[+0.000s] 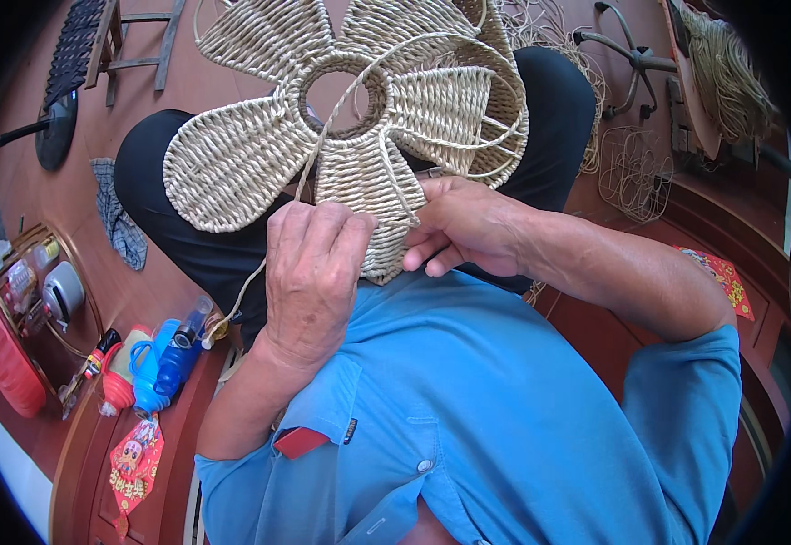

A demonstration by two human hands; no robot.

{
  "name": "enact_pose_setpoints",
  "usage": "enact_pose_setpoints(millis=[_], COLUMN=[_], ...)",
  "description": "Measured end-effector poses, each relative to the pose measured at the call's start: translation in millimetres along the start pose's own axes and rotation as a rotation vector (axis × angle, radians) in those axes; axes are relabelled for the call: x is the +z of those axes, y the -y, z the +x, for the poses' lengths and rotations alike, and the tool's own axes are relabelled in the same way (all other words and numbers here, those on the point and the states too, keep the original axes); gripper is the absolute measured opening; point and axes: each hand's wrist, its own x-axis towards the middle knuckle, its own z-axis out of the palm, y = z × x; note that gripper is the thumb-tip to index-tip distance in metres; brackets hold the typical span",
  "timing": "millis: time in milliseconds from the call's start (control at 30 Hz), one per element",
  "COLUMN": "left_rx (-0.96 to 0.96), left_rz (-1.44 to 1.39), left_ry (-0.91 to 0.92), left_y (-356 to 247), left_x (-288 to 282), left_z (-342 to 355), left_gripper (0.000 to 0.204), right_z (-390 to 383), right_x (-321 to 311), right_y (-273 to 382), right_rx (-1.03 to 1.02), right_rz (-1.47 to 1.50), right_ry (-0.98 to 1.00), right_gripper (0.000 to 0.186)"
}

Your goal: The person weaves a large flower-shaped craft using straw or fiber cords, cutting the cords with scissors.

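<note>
A flower-shaped piece woven from straw-coloured cord (232, 163) rests across my knees, with several petals around an open ring. The petal nearest my body (364, 186) lies between my two hands. My left hand (314, 268) is closed over that petal's left edge, knuckles up, its fingertips partly hidden. At the right edge, my right hand (473, 227) has its fingers curled around the petal, close to a strand running down its surface. A loose cord (341, 104) loops over the ring and passes down behind my left hand.
Bottles (173, 363) and a basket of small items (50, 291) stand at the left. A wooden stool (137, 64) is at the far left. Tangled cord (636, 173) lies on the floor at right, near a hanging cord bundle (727, 73) and a metal chair base (636, 59).
</note>
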Motion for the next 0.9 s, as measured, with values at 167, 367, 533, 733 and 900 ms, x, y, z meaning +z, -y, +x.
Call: enact_pose_setpoints(millis=[167, 367, 533, 733, 900], left_rx=[0.071, 0.243, 0.35, 0.267, 0.065], left_rz=[0.038, 0.179, 0.266, 0.158, -0.127], left_ry=[0.048, 0.069, 0.152, 0.222, 0.074], left_y=[2, 6, 5, 10, 17], left_x=[-4, -4, -5, -9, -24], left_z=[3, 14, 19, 19, 0], left_gripper=[0.019, 0.011, 0.013, 0.019, 0.028], right_z=[4, 5, 9, 8, -2], right_x=[-5, -7, -9, -15, -14], right_y=[-3, 2, -2, -3, -5], right_rx=[-0.01, 0.002, -0.001, -0.031, -0.08], right_rz=[0.031, 0.03, 0.015, -0.006, -0.018], right_ry=[0.049, 0.028, 0.021, 0.076, 0.112], right_gripper=[0.028, 0.024, 0.02, 0.018, 0.022])
